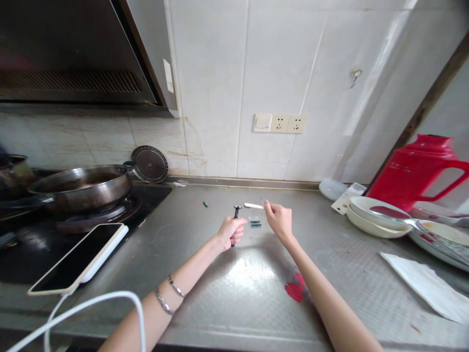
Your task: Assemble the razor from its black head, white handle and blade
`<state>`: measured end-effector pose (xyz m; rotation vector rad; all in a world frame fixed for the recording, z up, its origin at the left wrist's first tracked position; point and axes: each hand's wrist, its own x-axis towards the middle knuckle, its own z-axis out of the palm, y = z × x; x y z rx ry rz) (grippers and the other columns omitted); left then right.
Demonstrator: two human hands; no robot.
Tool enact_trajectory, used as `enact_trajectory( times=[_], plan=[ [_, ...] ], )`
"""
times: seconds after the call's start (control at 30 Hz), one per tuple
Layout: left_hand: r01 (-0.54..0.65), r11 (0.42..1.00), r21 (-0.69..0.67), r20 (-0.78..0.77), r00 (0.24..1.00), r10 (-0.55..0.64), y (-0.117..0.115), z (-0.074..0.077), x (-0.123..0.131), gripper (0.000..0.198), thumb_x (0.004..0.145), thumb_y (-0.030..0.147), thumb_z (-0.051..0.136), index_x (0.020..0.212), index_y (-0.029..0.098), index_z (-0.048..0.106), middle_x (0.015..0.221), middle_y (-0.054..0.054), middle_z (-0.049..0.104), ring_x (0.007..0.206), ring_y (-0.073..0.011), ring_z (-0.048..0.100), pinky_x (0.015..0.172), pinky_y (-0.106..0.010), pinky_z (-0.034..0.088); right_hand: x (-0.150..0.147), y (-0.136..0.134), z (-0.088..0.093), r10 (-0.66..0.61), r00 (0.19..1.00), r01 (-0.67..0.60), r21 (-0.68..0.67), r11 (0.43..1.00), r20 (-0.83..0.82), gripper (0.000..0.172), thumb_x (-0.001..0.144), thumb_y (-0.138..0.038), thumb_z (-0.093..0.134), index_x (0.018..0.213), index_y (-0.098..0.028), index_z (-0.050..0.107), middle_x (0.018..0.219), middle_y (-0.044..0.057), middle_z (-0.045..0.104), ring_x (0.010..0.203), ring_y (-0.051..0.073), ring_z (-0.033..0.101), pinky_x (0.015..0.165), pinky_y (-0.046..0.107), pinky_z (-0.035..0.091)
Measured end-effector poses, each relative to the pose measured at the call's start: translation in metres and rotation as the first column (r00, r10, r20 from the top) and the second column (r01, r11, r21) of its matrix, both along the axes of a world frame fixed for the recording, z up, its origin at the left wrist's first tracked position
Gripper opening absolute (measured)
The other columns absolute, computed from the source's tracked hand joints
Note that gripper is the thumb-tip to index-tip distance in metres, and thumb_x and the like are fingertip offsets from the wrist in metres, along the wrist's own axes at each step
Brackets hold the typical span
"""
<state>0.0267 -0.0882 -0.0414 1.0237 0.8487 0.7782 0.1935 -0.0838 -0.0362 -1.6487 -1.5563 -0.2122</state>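
Observation:
My left hand is wrapped round the dark handle of a small razor, whose head points up and away from me. Between thumb and fingers, my right hand pinches a thin white stick that points left toward the razor head; its far tip looks dark. Just beyond and between the hands, a small clear case with dark green pieces lies on the metal counter. One small green piece rests apart, to the left of the razor.
A pan sits on the black stove at left, with a phone and white cable nearer me. Bowls, a red thermos and a white paper sheet are at right. Wall sockets are behind.

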Motion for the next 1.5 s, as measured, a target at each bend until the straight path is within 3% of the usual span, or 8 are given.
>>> enact_trajectory(
  times=[0.17,0.37,0.53,0.67,0.93,1.23,1.37,1.5],
  plan=[
    [0.058,0.998,-0.012,0.021,0.998,-0.058,0.011,0.003,0.001,0.039,0.067,0.027,0.059,0.054,0.021,0.023,0.035,0.013,0.017,0.03,-0.0017,0.009,0.034,-0.019,0.002,-0.004,0.003,-0.002,0.018,0.998,-0.02,-0.03,0.999,-0.063,0.056,0.088,-0.047,0.027,0.046,-0.016,0.046,0.046,0.001,0.048,0.047,0.009,0.033,0.053,0.025,0.02],
    [0.088,0.995,-0.048,0.073,0.994,-0.085,0.034,0.0,0.001,0.043,0.07,0.025,0.054,0.05,0.021,0.016,0.034,0.012,0.015,0.03,-0.0016,0.009,0.032,-0.018,0.003,0.0,0.007,-0.007,-0.063,0.992,0.046,-0.153,0.987,-0.11,0.057,0.086,-0.051,0.028,0.05,-0.017,0.056,0.05,0.005,0.053,0.047,0.011,0.039,0.05,0.025,0.02],
    [0.222,0.962,-0.156,0.107,0.972,-0.207,0.041,-0.006,0.001,0.045,0.068,0.022,0.055,0.047,0.021,0.015,0.032,0.011,0.015,0.029,-0.0022,0.008,0.029,-0.018,0.004,-0.005,0.008,-0.009,-0.077,0.992,0.056,-0.195,0.979,-0.102,0.061,0.087,-0.054,0.024,0.053,-0.017,0.06,0.054,0.006,0.057,0.05,0.012,0.043,0.049,0.023,0.021],
    [0.338,0.923,-0.185,0.254,0.924,-0.287,0.041,-0.002,-0.006,0.048,0.068,0.02,0.055,0.046,0.021,0.012,0.031,0.011,0.014,0.028,-0.0024,0.005,0.027,-0.016,0.006,-0.003,0.011,-0.013,-0.096,0.993,0.077,-0.226,0.971,-0.072,0.058,0.086,-0.052,0.029,0.051,-0.017,0.059,0.053,0.006,0.057,0.051,0.012,0.046,0.049,0.023,0.021],
    [0.542,0.82,-0.183,0.518,0.762,-0.388,0.046,-0.012,-0.015,0.046,0.072,0.016,0.048,0.045,0.02,0.012,0.036,0.011,0.004,0.031,-0.0022,-0.005,0.027,-0.013,0.006,-0.011,0.009,-0.013,-0.02,0.992,0.004,-0.13,0.991,-0.124,0.061,0.086,-0.054,0.026,0.044,-0.017,0.049,0.047,0.003,0.05,0.046,0.01,0.036,0.047,0.023,0.019],
    [0.636,0.758,-0.145,0.538,0.694,-0.479,0.045,-0.017,-0.013,0.044,0.069,0.018,0.051,0.041,0.019,0.017,0.035,0.01,0.005,0.029,-0.0016,-0.002,0.027,-0.013,0.004,-0.014,0.007,-0.013,0.0,0.988,-0.005,-0.035,0.999,-0.151,0.061,0.087,-0.053,0.026,0.043,-0.016,0.047,0.045,0.003,0.049,0.045,0.009,0.035,0.047,0.023,0.019],
    [0.612,0.783,-0.117,0.509,0.713,-0.482,0.044,-0.014,-0.014,0.045,0.068,0.021,0.053,0.041,0.019,0.017,0.034,0.01,0.006,0.029,-0.0018,-0.002,0.028,-0.015,0.001,-0.008,0.009,-0.019,-0.009,0.995,0.003,-0.058,0.998,-0.096,0.058,0.086,-0.051,0.029,0.043,-0.017,0.048,0.047,0.003,0.05,0.046,0.01,0.038,0.048,0.024,0.018],
    [0.465,0.884,-0.052,0.334,0.842,-0.423,0.046,-0.008,-0.014,0.048,0.068,0.022,0.058,0.039,0.018,0.019,0.031,0.009,0.013,0.027,-0.002,0.007,0.029,-0.016,0.005,0.003,0.009,-0.015,-0.044,0.99,0.031,-0.094,0.995,-0.136,0.056,0.085,-0.051,0.03,0.043,-0.017,0.046,0.047,0.003,0.049,0.047,0.011,0.039,0.049,0.024,0.019]
  ],
)
